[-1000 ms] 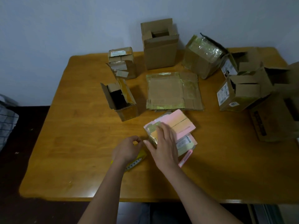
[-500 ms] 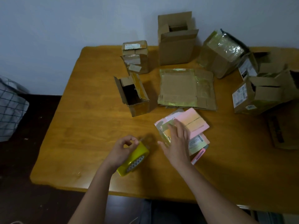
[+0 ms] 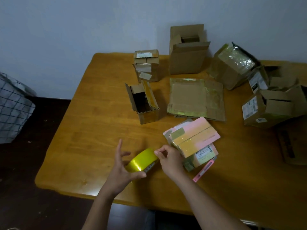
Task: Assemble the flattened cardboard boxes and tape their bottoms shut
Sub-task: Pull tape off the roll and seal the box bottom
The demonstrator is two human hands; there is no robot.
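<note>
Near the table's front edge our left hand cradles the tape roll while our right hand pinches its loose end, ready to pull a strip.

Surface finish: wood, cardboard, plastic film.
Table: smooth varnished wood, slight sheen. Tape roll: glossy yellow plastic, bright glare. Flattened box: matt brown cardboard, edged with shiny tape. Pink box: matt card under glossy tape strips.
</note>
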